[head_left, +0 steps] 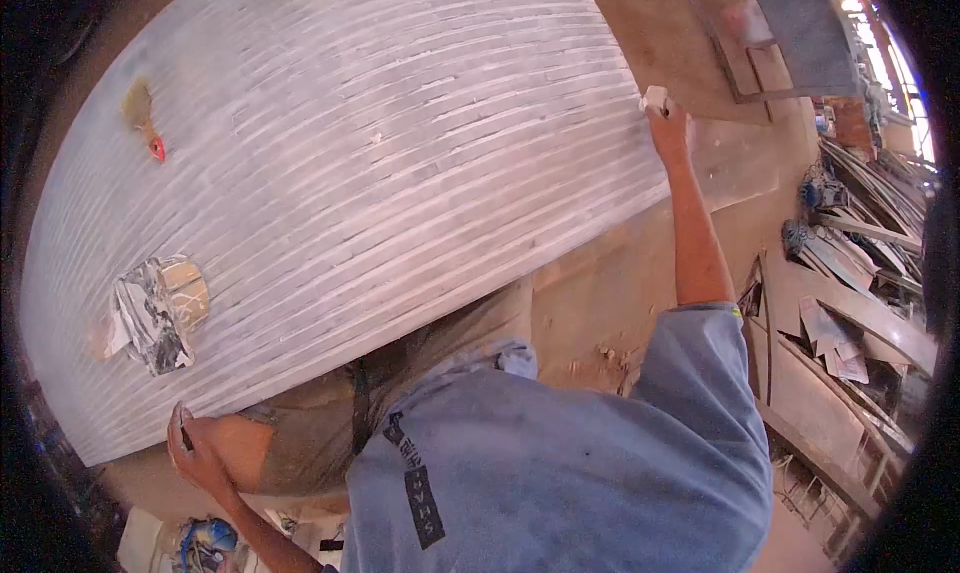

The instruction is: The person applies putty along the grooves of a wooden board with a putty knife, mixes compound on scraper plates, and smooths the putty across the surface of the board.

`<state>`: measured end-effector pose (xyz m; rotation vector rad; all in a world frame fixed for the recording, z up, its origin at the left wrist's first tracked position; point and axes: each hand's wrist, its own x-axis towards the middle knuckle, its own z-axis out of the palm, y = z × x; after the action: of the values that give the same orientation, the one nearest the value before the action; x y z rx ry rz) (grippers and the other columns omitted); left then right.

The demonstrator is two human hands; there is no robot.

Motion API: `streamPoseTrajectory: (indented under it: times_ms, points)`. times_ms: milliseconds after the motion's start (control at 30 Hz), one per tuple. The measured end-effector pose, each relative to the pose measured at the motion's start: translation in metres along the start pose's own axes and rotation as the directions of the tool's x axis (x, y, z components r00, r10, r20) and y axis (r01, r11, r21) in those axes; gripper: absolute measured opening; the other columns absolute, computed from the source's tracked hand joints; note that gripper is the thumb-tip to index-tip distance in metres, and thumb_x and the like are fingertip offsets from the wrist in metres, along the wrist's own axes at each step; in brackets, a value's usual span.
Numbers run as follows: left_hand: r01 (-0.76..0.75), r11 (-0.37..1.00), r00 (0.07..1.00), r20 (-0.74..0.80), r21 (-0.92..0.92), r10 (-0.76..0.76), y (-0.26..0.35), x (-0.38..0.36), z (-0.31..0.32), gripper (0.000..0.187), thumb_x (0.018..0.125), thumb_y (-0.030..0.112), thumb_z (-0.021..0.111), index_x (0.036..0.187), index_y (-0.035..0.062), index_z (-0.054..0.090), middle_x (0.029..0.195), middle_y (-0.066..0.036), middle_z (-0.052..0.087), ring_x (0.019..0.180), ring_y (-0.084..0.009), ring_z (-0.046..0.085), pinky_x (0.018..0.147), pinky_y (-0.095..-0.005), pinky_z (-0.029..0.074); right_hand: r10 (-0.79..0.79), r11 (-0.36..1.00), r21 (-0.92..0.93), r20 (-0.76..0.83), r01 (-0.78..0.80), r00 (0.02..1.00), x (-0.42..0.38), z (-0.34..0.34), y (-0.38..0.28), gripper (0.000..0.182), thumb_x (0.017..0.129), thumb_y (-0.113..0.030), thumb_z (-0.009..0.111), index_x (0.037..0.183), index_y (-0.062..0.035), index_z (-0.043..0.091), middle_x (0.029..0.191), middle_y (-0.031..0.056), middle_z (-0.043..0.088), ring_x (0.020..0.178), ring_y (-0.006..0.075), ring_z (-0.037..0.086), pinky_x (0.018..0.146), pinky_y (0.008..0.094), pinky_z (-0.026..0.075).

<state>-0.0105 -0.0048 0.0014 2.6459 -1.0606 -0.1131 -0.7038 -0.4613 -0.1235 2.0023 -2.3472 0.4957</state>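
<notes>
A large ribbed panel, whitish grey with dusty grooves, fills the upper left of the head view. At its right edge my right hand is closed round a small pale block. My left hand is beside the panel's lower left edge, its fingers curled around a small thin object too small to name. On the panel lie a brush with a red-tipped handle and, nearer my left hand, a crumpled black-and-white sheet against a tan pad.
Brown sheeting lies beyond the panel's near edge. Wooden strips and scraps are piled at the right. A dark framed board is at the upper right, and a blue tool at the lower left.
</notes>
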Motion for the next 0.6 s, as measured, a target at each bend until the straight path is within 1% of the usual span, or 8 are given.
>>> streamPoseTrajectory:
  times_ms: [133, 200, 233, 300, 400, 467, 533, 600]
  points:
    - [0.029, 0.999, 0.999, 0.034, -0.025, -0.028, -0.005, 0.001, 0.002, 0.027, 0.094, 0.017, 0.057, 0.115, 0.0044, 0.068, 0.113, -0.016, 0.067, 0.104, -0.0282, 0.063, 0.094, -0.0352, 0.045, -0.024, 0.994, -0.106, 0.081, 0.033, 0.996, -0.012, -0.006, -0.018, 0.036, 0.080, -0.029, 0.065, 0.099, 0.0014, 0.065, 0.096, 0.0248, 0.066, 0.092, 0.0401, 0.063, 0.080, 0.0440, 0.048]
    - [0.014, 1.000, 1.000, 0.023, 0.023, -0.015, -0.006, 0.001, 0.001, 0.026, 0.093, 0.016, 0.057, 0.115, 0.0041, 0.067, 0.114, -0.015, 0.067, 0.104, -0.0279, 0.062, 0.094, -0.0352, 0.045, -0.276, 0.961, -0.024, -0.092, 0.275, 0.957, -0.026, 0.003, -0.033, 0.033, 0.081, -0.026, 0.066, 0.098, 0.0022, 0.064, 0.092, 0.0269, 0.064, 0.089, 0.0410, 0.064, 0.077, 0.0447, 0.048]
    - [0.021, 1.000, 0.999, 0.026, 0.020, -0.021, -0.007, 0.000, 0.001, 0.026, 0.093, 0.016, 0.057, 0.115, 0.0041, 0.067, 0.114, -0.015, 0.067, 0.104, -0.0279, 0.062, 0.094, -0.0352, 0.045, -0.282, 0.959, -0.027, -0.089, 0.281, 0.955, -0.034, -0.001, -0.054, 0.033, 0.081, -0.026, 0.066, 0.098, 0.0022, 0.064, 0.092, 0.0269, 0.064, 0.089, 0.0410, 0.064, 0.077, 0.0447, 0.048]
    - [-0.006, 0.999, 0.999, 0.035, -0.046, 0.008, -0.011, -0.001, -0.001, 0.026, 0.094, 0.014, 0.057, 0.115, 0.0033, 0.067, 0.115, -0.015, 0.066, 0.105, -0.0276, 0.062, 0.094, -0.0355, 0.046, -0.112, 0.991, 0.083, 0.125, 0.102, 0.986, -0.065, -0.011, -0.097, 0.032, 0.083, -0.029, 0.063, 0.094, 0.0011, 0.062, 0.088, 0.0247, 0.063, 0.084, 0.0428, 0.062, 0.074, 0.0481, 0.048]
    - [-0.015, 0.993, 1.000, 0.014, -0.120, 0.017, -0.019, -0.001, 0.001, 0.025, 0.093, 0.012, 0.057, 0.114, 0.0023, 0.067, 0.114, -0.014, 0.067, 0.105, -0.0275, 0.062, 0.094, -0.0357, 0.046, -0.185, 0.975, 0.145, 0.091, 0.170, 0.979, -0.103, -0.004, -0.148, 0.028, 0.084, -0.028, 0.063, 0.089, 0.0004, 0.061, 0.084, 0.0236, 0.063, 0.080, 0.0421, 0.061, 0.072, 0.0482, 0.048]
    - [-0.021, 0.993, 1.000, -0.005, -0.120, 0.020, -0.008, -0.003, -0.004, 0.025, 0.092, 0.010, 0.057, 0.114, 0.0019, 0.067, 0.114, -0.014, 0.067, 0.105, -0.0277, 0.062, 0.094, -0.0357, 0.046, -0.180, 0.971, 0.171, 0.074, 0.166, 0.981, -0.132, -0.009, -0.191, 0.027, 0.083, -0.026, 0.062, 0.086, 0.0002, 0.059, 0.083, 0.0236, 0.062, 0.078, 0.0424, 0.061, 0.071, 0.0490, 0.047]
    - [-0.024, 0.993, 0.999, -0.024, -0.117, 0.021, -0.003, -0.005, -0.006, 0.024, 0.092, 0.009, 0.058, 0.113, 0.0015, 0.067, 0.113, -0.015, 0.067, 0.105, -0.0278, 0.062, 0.093, -0.0357, 0.046, -0.160, 0.973, 0.194, 0.166, 0.127, 0.973, -0.156, -0.015, -0.229, 0.025, 0.082, -0.024, 0.061, 0.082, 0.0004, 0.056, 0.080, 0.0231, 0.061, 0.077, 0.0427, 0.060, 0.069, 0.0494, 0.046]
    - [-0.059, 0.984, 0.997, -0.066, -0.167, 0.048, -0.008, -0.005, -0.006, 0.023, 0.090, 0.006, 0.059, 0.111, 0.0014, 0.068, 0.112, -0.014, 0.067, 0.104, -0.0280, 0.063, 0.093, -0.0354, 0.047, -0.192, 0.955, 0.258, 0.167, 0.145, 0.967, -0.180, -0.007, -0.265, 0.023, 0.082, -0.022, 0.061, 0.080, 0.0002, 0.054, 0.078, 0.0229, 0.060, 0.075, 0.0426, 0.060, 0.068, 0.0496, 0.046]
